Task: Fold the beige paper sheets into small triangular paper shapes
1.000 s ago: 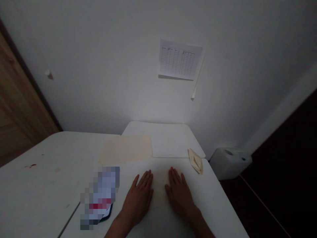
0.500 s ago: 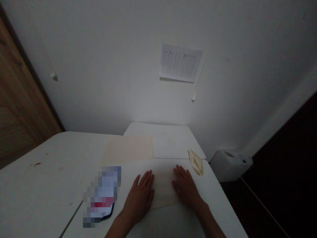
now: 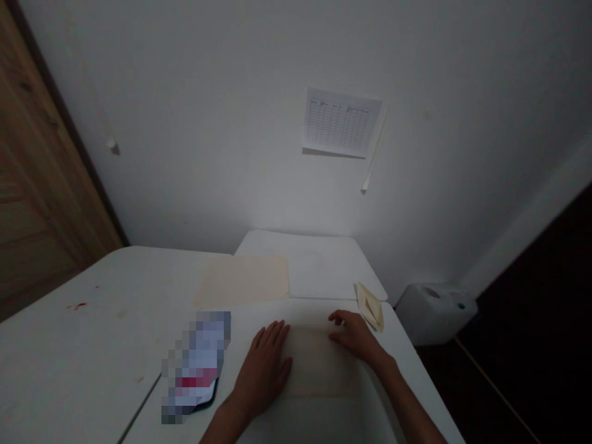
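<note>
A thin beige sheet [image 3: 319, 364] lies flat on the white table in front of me. My left hand [image 3: 266, 367] rests open along the sheet's left edge, fingers stretched forward and the thumb on its border. Over the sheet's far right corner is my right hand [image 3: 349, 333], slightly raised, with bent fingers and a gap between thumb and forefinger. Nothing shows in that gap. Just beyond the right hand sits a folded pale yellow piece [image 3: 370, 309], perhaps paper, near the table's right edge.
Left of my left hand lies a phone [image 3: 198, 361], its screen pixelated. A larger cream sheet [image 3: 245, 280] spans the table and a white board-like surface [image 3: 328, 265] at the back. A printed table [image 3: 341, 123] hangs on the wall. A white plastic container [image 3: 437, 314] stands right of the table.
My right hand has lifted off the sheet's right side and its fingers have curled. My left hand stays flat in the same place. The view has shifted slightly.
</note>
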The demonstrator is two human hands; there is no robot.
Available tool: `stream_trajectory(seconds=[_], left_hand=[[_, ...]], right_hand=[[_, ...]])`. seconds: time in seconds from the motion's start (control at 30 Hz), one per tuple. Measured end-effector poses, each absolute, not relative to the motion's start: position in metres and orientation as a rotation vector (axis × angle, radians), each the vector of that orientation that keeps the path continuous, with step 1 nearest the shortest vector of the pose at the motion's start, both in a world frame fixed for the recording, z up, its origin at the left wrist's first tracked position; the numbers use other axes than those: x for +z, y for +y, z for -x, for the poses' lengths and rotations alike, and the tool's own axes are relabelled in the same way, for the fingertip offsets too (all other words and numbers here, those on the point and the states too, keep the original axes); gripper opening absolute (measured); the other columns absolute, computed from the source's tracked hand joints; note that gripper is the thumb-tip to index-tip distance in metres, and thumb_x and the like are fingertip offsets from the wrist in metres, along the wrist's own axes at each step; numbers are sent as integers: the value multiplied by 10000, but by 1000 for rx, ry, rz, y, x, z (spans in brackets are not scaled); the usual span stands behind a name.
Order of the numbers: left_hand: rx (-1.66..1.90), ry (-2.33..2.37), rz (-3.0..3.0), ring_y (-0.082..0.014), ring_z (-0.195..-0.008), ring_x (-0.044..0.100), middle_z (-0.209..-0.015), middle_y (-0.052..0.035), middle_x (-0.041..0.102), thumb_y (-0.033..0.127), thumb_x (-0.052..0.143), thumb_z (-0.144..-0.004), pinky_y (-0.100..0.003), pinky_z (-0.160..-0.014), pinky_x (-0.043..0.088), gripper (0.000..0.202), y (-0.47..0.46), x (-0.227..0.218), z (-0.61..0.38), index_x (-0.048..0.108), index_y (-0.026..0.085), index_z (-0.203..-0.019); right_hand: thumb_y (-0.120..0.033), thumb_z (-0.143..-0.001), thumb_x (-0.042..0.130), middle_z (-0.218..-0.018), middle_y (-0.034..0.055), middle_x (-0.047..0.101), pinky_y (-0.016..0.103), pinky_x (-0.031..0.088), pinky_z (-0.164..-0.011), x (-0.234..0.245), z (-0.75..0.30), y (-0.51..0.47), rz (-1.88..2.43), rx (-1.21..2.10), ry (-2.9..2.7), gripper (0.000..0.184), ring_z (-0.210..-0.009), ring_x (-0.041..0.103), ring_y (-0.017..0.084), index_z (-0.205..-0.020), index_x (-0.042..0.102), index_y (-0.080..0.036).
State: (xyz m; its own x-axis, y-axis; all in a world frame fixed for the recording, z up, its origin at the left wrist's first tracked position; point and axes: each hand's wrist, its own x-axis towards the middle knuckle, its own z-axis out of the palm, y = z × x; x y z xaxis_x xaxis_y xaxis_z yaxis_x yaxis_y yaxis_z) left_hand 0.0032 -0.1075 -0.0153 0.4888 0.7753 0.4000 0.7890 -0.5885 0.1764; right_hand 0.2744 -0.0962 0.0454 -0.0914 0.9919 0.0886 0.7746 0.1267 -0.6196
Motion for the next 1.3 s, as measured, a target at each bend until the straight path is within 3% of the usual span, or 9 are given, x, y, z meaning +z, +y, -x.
stream_trajectory(seconds=[0.1,0.2,0.37,0.53,0.67,0.8,0.93,1.1,1.3], left_hand=[[-936,-1561,2654,-270,-1283,461,-1395,-134,499,316,512,-867,-452,-1061,386,599,-105,-16,-4,342,158,-1420],[-1298,-1785,2559,-278,-1191,543,-1303,-125,569,350,539,-863,-480,-998,440,556,-99,-14,-5,383,186,-1371],[-1938,-2166,2460,-222,-819,673,-956,-55,660,467,627,-787,-406,-779,554,520,-92,2,-9,491,195,-1209],[-2645,-2347,2328,-175,-659,668,-929,-32,642,496,753,-647,-280,-524,538,738,-97,13,-16,427,196,-1238],[-2507,-2343,2614,-138,-520,604,-720,-19,661,495,732,-677,-214,-421,441,447,-99,14,-16,600,148,-925],[-2354,-2341,2715,-104,-419,514,-568,15,603,511,696,-707,-196,-379,388,374,-100,17,-12,631,147,-759],[-2142,-2324,2875,-87,-376,444,-500,40,532,523,680,-714,-188,-343,343,386,-101,18,-8,650,139,-729],[-2066,-2316,2963,-85,-397,440,-543,21,561,560,664,-721,-186,-354,337,430,-99,13,-6,661,131,-754],[-2115,-2311,2974,-95,-415,469,-581,-2,597,552,668,-730,-192,-368,344,446,-96,8,-4,676,115,-820]], right_hand=[[-284,-738,634,-814,39,701,288,457,-698,44,-279,-101,1623,701,-1837,185,-760,627,200,-870,724,-191],[-421,-765,621,-723,38,694,272,445,-581,39,-281,-106,1555,801,-1698,272,-653,617,197,-815,713,-170],[-538,-739,649,-813,64,696,287,471,-639,24,-273,-114,1439,892,-1354,387,-751,632,224,-813,674,-159],[-576,-732,664,-808,48,686,284,477,-656,13,-250,-125,1378,980,-1125,420,-728,616,205,-820,654,-165],[-564,-749,657,-802,45,676,281,477,-648,8,-235,-130,1322,1054,-1053,412,-719,610,197,-841,642,-163],[-569,-750,648,-744,44,671,284,471,-632,10,-238,-127,1344,1041,-1182,415,-703,611,202,-783,657,-155],[-550,-750,665,-779,54,693,290,483,-637,15,-251,-121,1335,1034,-1292,411,-716,626,200,-839,695,-150],[-527,-687,743,-767,68,705,284,483,-579,8,-260,-118,1255,1225,-1295,413,-650,635,189,-835,701,-144],[-489,-658,780,-682,42,683,263,459,-560,-1,-260,-118,1269,1189,-1284,358,-614,617,173,-713,672,-152]])
